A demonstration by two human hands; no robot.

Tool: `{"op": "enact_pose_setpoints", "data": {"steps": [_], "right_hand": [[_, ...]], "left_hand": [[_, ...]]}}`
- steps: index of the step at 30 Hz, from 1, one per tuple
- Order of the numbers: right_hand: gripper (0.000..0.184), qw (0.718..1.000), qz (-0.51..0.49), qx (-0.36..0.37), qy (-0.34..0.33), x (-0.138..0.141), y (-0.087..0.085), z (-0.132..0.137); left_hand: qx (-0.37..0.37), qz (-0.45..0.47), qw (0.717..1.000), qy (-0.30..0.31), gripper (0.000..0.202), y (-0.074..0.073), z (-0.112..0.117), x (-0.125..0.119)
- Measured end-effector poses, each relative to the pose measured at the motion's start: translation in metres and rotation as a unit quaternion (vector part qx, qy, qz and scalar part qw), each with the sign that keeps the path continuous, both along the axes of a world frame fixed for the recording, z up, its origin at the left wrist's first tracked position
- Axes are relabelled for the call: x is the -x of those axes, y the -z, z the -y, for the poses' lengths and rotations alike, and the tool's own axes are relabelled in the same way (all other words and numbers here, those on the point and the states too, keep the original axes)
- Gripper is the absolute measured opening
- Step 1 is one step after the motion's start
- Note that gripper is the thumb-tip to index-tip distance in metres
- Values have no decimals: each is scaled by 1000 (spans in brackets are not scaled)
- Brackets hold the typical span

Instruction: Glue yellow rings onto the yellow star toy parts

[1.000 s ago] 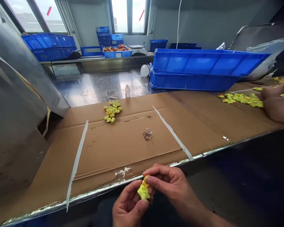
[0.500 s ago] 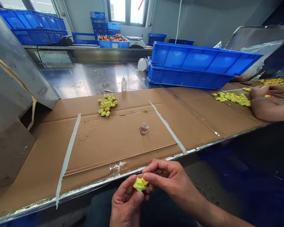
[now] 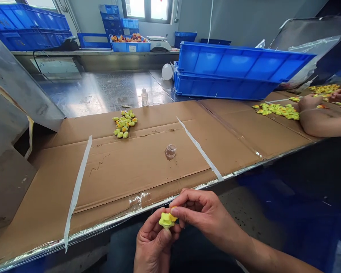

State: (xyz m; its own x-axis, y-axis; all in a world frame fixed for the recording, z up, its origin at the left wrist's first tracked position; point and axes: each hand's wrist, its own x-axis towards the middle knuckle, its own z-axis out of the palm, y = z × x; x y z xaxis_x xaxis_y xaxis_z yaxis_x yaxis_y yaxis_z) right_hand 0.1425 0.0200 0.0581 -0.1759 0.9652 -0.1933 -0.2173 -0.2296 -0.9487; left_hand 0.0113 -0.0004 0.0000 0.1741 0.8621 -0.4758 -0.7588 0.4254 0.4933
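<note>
In front of the table's edge, my left hand grips a small yellow-green star-shaped piece between thumb and fingers. A groove or slot shows on the star's upper face. My right hand pinches a small orange-yellow piece with thumb and forefinger, against the star's right side. Whether the two pieces are joined cannot be made out, as the fingertips cover part of them. Beyond my hands, a small clear cup stands on the cardboard.
A pile of similar yellow-green pieces lies at the back left, near a small clear bottle. Blue crates stand at the back right. At the right, a co-worker's arm rests beside more yellow pieces.
The camera view has shifted slightly, so the table sits a little higher and further left. My hands keep hold of the two pieces. The co-worker's hands have moved slightly apart.
</note>
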Motion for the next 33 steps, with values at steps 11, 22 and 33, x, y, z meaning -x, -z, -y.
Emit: {"op": "enact_pose_setpoints", "data": {"steps": [11, 22, 33], "right_hand": [[17, 1000, 27, 5, 2, -1, 2, -2], [22, 999, 43, 28, -8, -3, 8, -4], [27, 999, 44, 15, -3, -2, 6, -5]], "left_hand": [[2, -4, 1000, -1, 38, 0, -1, -1], [-17, -31, 999, -23, 38, 0, -1, -1], [-43, -97, 991, -87, 33, -1, 1, -4]]}}
